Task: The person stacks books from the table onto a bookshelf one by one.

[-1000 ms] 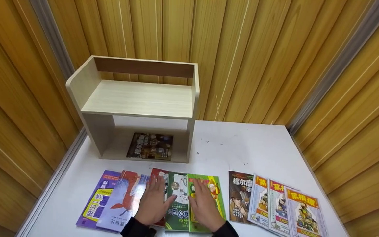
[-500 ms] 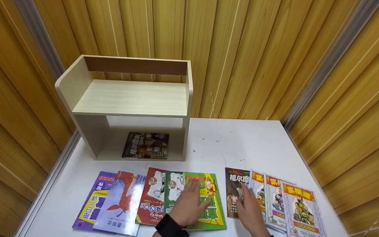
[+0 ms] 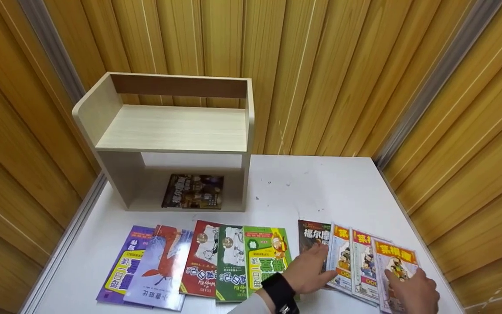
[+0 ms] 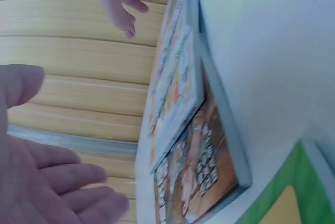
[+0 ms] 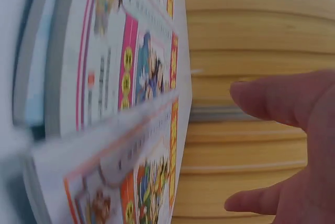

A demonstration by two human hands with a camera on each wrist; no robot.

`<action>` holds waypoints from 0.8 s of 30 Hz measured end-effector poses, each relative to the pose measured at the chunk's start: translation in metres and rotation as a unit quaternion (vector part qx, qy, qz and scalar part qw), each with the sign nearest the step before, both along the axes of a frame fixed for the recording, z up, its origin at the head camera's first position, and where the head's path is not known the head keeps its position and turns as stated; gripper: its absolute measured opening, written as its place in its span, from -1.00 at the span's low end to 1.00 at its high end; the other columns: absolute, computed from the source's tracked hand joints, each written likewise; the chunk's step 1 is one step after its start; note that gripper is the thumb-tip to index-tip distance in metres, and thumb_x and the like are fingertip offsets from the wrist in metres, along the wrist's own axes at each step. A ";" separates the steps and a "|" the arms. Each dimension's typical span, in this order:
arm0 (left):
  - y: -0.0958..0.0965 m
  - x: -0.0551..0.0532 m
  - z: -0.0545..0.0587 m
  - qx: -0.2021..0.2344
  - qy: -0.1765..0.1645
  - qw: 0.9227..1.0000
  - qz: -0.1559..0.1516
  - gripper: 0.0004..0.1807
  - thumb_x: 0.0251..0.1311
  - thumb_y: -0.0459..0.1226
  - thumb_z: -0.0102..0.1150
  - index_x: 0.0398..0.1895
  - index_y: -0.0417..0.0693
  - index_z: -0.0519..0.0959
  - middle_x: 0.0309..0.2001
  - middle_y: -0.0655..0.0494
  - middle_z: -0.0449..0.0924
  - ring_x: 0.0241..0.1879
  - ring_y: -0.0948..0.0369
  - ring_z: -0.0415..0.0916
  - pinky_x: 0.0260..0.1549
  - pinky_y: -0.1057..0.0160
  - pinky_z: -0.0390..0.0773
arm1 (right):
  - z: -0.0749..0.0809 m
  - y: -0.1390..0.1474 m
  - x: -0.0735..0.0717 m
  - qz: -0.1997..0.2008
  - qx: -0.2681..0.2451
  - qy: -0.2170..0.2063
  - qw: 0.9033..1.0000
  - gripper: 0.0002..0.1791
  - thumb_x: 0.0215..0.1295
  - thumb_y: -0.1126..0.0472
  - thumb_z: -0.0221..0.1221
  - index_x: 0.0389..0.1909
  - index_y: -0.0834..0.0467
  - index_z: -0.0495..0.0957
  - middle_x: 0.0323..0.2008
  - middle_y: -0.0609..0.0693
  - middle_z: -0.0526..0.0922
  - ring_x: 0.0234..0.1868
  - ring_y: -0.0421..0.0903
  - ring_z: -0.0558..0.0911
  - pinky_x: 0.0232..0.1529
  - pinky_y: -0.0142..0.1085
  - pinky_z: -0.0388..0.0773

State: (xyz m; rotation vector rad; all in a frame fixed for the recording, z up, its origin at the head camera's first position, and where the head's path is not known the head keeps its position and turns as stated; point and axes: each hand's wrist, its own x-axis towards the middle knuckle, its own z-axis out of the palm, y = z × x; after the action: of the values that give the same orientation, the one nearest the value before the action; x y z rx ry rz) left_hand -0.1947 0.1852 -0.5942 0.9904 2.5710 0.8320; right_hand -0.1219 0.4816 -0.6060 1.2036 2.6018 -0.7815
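In the head view my left hand [image 3: 307, 270], fingers straight, is over the dark brown book [image 3: 312, 235] that starts the right-hand row. My right hand [image 3: 414, 290] hovers at the rightmost purple-bordered comic book [image 3: 392, 257], thumb apart from the fingers. The right wrist view shows a gap between that hand [image 5: 309, 150] and the comics [image 5: 152, 182]. Two more comic books, one orange-titled [image 3: 342, 257] and one pink-titled [image 3: 363, 261], overlap between the hands. From the left wrist, the left palm [image 4: 57, 182] appears beside the brown book [image 4: 209, 150], with nothing held.
A pale two-tier bookshelf [image 3: 172, 128] stands at the back left; a dark book [image 3: 194, 192] lies on its lower level. Along the front left lie purple [image 3: 122, 270], lilac [image 3: 157, 279], red [image 3: 203, 261], green [image 3: 231, 279] and lime [image 3: 264, 248] books. Wood-look walls [image 3: 320, 78] enclose the white table [image 3: 294, 196].
Both hands have moved right, the left from the lime and green books to the brown one, the right on to the last comic. The head view has shifted slightly; the books stay put.
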 end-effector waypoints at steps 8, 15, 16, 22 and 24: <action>0.027 -0.003 -0.010 0.038 0.025 0.999 -0.018 -0.28 0.53 0.20 0.05 0.54 -0.02 0.43 0.45 0.09 0.55 0.45 0.19 0.49 0.45 0.23 0.47 | -0.007 0.032 0.019 0.007 0.004 -0.094 0.996 0.35 0.07 -0.60 0.29 0.17 0.64 0.13 0.02 0.68 0.30 0.17 0.61 0.40 0.23 0.32 0.46; 0.029 0.000 -0.017 0.044 0.016 0.999 -0.011 -0.32 0.52 0.17 0.09 0.51 -0.02 0.47 0.42 0.08 0.59 0.41 0.18 0.53 0.42 0.23 0.51 | -0.014 0.045 0.031 -0.012 -0.026 -0.094 0.995 0.30 0.05 -0.51 0.40 0.14 0.63 0.14 0.00 0.64 0.27 0.05 0.43 0.44 0.20 0.21 0.55; 0.028 -0.001 -0.017 0.045 0.010 0.999 -0.010 -0.32 0.52 0.17 0.08 0.51 -0.02 0.47 0.43 0.08 0.58 0.42 0.18 0.52 0.43 0.23 0.50 | -0.015 0.046 0.031 -0.015 -0.036 -0.093 0.995 0.29 0.04 -0.50 0.41 0.13 0.62 0.14 -0.01 0.62 0.29 0.03 0.40 0.45 0.20 0.19 0.56; 0.024 -0.002 -0.018 0.050 -0.014 0.999 -0.007 -0.32 0.53 0.18 0.04 0.51 0.00 0.47 0.44 0.09 0.56 0.45 0.18 0.49 0.45 0.22 0.48 | -0.018 0.059 0.034 -0.015 -0.093 -0.090 0.991 0.23 0.06 -0.48 0.42 0.06 0.61 0.18 -0.18 0.40 0.49 -0.08 0.25 0.55 0.11 0.06 0.60; 0.023 -0.002 -0.019 0.049 -0.018 0.999 -0.002 -0.32 0.53 0.19 0.03 0.50 0.01 0.48 0.44 0.10 0.56 0.45 0.19 0.49 0.45 0.21 0.48 | -0.018 0.064 0.034 -0.010 -0.122 -0.085 0.989 0.18 0.09 -0.47 0.41 0.03 0.61 0.26 -0.23 0.32 0.53 -0.13 0.18 0.58 0.02 -0.05 0.62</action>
State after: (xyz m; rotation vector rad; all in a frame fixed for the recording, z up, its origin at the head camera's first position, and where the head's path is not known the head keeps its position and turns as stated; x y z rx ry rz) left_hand -0.1965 0.2084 -0.6130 0.9978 2.5192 0.9745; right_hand -0.0875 0.5454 -0.6240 1.1707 2.2833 -0.9262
